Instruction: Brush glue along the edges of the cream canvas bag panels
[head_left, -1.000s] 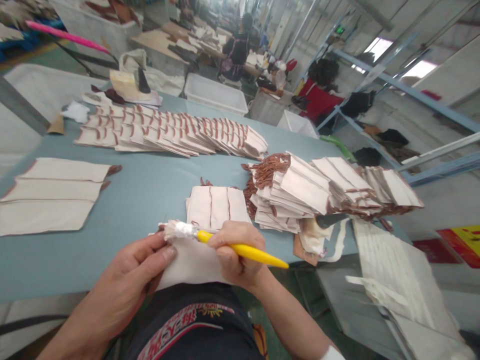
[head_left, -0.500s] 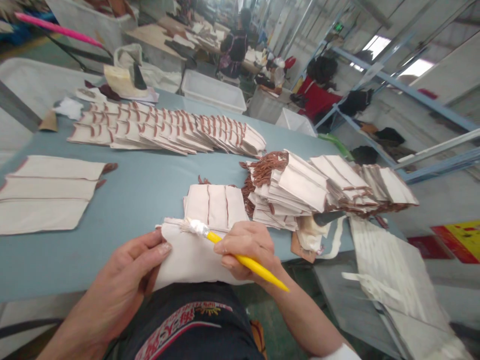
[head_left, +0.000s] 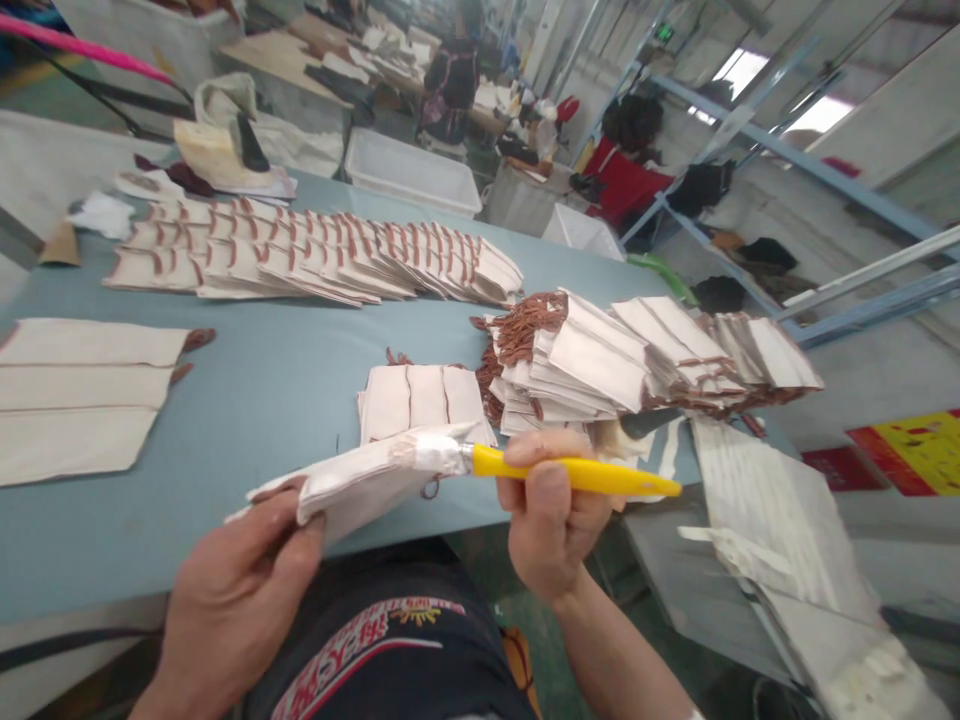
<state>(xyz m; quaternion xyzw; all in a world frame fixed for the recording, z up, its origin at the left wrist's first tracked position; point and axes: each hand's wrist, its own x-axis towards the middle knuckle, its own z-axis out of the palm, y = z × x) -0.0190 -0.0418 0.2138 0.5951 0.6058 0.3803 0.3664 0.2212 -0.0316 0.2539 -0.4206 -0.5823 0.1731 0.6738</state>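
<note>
My left hand (head_left: 251, 575) is closed on the left end of a cream fabric piece (head_left: 360, 490), thumb in front and fingers behind. The piece is raised and tilted over the table's near edge. In my right hand (head_left: 559, 510) is a brush (head_left: 577, 470) with a yellow handle, gripped between thumb and fingers. Its white-coated bristles touch the top edge of the fabric near the right end. Just behind lies a small stack of cream panels (head_left: 427, 400) with brown seams.
A long row of overlapping cream panels (head_left: 300, 250) crosses the back of the blue-grey table (head_left: 285, 345). Piles with brown cords (head_left: 532, 325) stand right. Larger panels (head_left: 82, 390) lie left. White bins (head_left: 412, 175) and a person (head_left: 450, 85) are farther off.
My right hand has turned the brush nearly level and moved right along the fabric's edge. My left hand has lowered and tilted the piece, so its underside shows more.
</note>
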